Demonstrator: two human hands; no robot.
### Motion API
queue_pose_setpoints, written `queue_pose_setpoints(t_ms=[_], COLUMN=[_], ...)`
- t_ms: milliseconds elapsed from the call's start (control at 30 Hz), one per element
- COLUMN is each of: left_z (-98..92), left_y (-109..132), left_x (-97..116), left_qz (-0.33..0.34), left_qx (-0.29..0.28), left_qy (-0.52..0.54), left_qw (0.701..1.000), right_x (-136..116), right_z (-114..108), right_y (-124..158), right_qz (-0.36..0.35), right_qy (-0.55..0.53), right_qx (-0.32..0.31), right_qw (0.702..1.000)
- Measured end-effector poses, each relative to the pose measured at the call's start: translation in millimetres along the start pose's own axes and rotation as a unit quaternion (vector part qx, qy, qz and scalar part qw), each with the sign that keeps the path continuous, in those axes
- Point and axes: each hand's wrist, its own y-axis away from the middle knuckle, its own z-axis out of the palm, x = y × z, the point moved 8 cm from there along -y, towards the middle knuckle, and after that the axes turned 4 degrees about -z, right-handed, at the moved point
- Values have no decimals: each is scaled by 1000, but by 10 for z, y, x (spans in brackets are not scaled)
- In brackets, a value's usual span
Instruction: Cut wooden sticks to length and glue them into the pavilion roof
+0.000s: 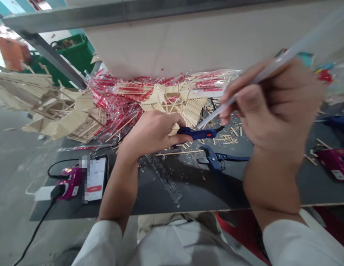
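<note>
In the head view, the left hand (156,131) pinches a blue glue gun (201,134) between thumb and fingers, above the dark table (232,190). The right hand (282,107) pinches a long, clear glue stick (288,54) between thumb and fingers; its lower end is near the gun, but I cannot tell if they touch. Behind the gun lies a model (195,109) of thin wooden sticks; in front of it are a cutter (213,159) and a clear ruler (166,177).

I judge the gun light and stiff; it is better to take it by the plastic body, away from the nozzle, which may be hot. The glue stick should be light, smooth and a little flexible, so a hold closer to its lower end would guide it better. The model looks fragile.
</note>
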Motion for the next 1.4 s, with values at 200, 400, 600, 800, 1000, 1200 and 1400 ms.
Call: queue_pose_setpoints(t_ms=[200, 400, 600, 800, 1000, 1200, 1400], left_z=[-4, 1, 112, 126, 213, 272, 270], left_y=[14, 19, -3, -25, -74, -104, -118], left_x=[34, 42, 84, 69, -5, 35, 0], left_qz=[22, 30, 51, 62, 57, 51, 2], left_qx=[5, 1, -32, -18, -16, -35, -31], left_qy=[-62, -52, -124, -98, -34, 36, 89], left_qw=[998, 998, 990, 993, 998, 997, 996], right_x=[-70, 30, 92, 16, 115, 165, 261], right_z=[346, 323, 378, 421, 407, 393, 372], right_y=[-11, -4, 37, 65, 43, 3, -23], right_qz=[-14, 12, 49, 17, 76, 81, 95], right_qy=[-29, 16, 66, 81, 116, 123, 106], right_qx=[-41, -66, -139, -151, -144, -143, -111], right_qw=[999, 998, 987, 985, 980, 979, 984])
